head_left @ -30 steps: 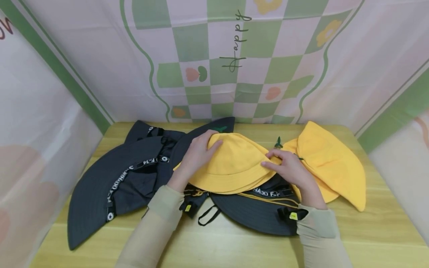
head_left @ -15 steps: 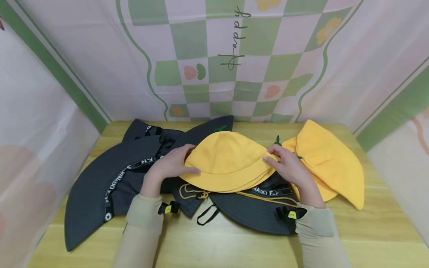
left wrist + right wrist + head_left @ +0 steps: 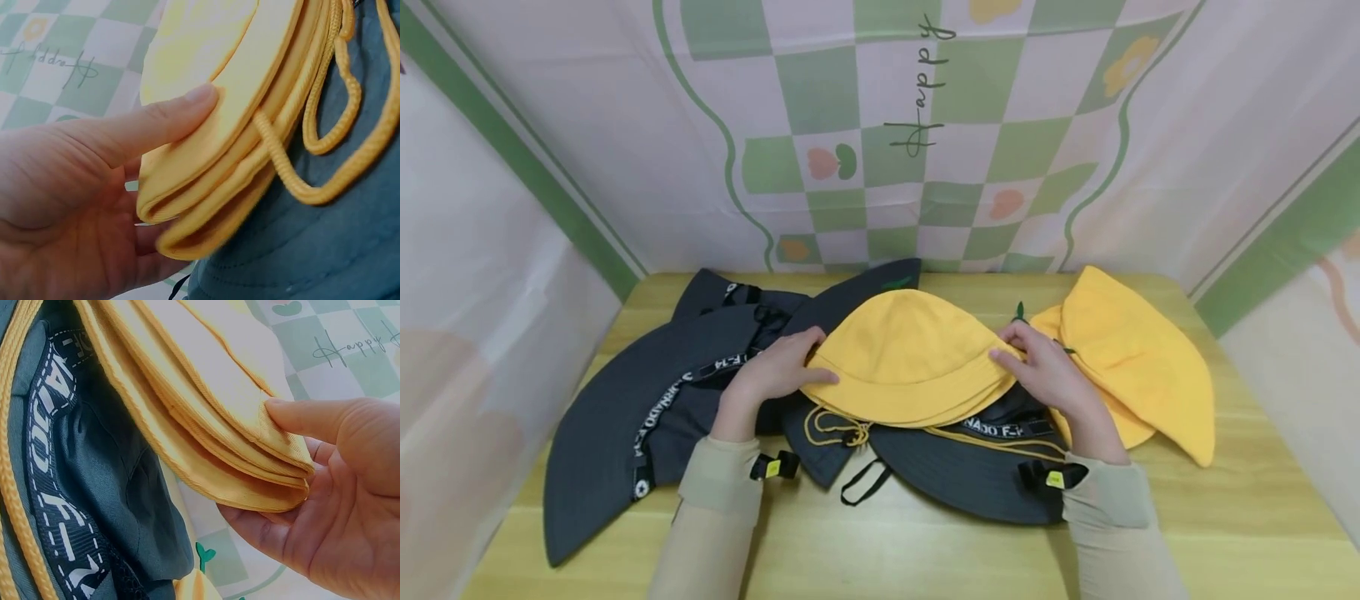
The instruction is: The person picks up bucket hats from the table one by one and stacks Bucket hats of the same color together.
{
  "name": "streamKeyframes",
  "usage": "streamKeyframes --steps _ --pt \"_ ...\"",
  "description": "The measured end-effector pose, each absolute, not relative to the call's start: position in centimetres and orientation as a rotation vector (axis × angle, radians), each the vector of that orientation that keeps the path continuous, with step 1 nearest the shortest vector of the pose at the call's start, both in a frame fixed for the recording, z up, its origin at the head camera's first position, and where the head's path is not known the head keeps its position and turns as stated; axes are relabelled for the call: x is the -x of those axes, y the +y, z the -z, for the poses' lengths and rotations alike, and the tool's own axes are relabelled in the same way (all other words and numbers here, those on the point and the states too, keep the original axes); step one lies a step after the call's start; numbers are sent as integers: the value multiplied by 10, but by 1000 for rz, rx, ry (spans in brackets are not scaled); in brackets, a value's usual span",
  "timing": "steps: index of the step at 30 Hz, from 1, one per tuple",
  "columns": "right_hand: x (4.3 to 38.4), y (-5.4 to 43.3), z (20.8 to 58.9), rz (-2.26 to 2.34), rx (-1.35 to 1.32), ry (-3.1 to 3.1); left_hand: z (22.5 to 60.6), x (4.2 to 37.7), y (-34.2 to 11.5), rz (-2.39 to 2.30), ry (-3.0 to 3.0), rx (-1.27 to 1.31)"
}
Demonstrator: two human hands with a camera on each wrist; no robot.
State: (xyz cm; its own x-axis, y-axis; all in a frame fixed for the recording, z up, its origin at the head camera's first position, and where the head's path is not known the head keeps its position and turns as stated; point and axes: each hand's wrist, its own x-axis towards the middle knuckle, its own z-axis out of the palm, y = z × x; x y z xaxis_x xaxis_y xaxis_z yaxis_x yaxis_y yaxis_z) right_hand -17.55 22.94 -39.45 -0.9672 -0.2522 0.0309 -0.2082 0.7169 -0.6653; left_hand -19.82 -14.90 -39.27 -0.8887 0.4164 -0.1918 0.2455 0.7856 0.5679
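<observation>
A folded yellow bucket hat (image 3: 910, 350) is held between my two hands, dome upward, over dark bucket hats. At its left end my left hand (image 3: 775, 367) pinches the brim, thumb in front and fingers behind. The right hand (image 3: 1041, 362) grips the opposite end the same way. Both wrist views show several brim layers pressed together; whether they belong to one hat cannot be told. A yellow cord (image 3: 312, 194) hangs below the brim. Under it lies a dark hat (image 3: 962, 475) with a lettered band (image 3: 53, 456), partly hidden.
More dark bucket hats (image 3: 602, 417) overlap at the left of the wooden table (image 3: 887, 550). Yellow hats (image 3: 1142, 367) with small green leaf details lie at the right. A black strap loop (image 3: 865, 483) rests on the table in front. A patterned cloth (image 3: 895, 150) hangs behind.
My left hand has moved left and down from the hat's upper left side to the left end of its brim. The right hand has kept its grip. The hat's left end is flatter.
</observation>
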Motion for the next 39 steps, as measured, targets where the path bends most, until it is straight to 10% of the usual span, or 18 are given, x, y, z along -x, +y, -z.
streamKeyframes --steps 39 --pt "181 251 399 1007 371 2777 394 200 -134 -923 2682 -281"
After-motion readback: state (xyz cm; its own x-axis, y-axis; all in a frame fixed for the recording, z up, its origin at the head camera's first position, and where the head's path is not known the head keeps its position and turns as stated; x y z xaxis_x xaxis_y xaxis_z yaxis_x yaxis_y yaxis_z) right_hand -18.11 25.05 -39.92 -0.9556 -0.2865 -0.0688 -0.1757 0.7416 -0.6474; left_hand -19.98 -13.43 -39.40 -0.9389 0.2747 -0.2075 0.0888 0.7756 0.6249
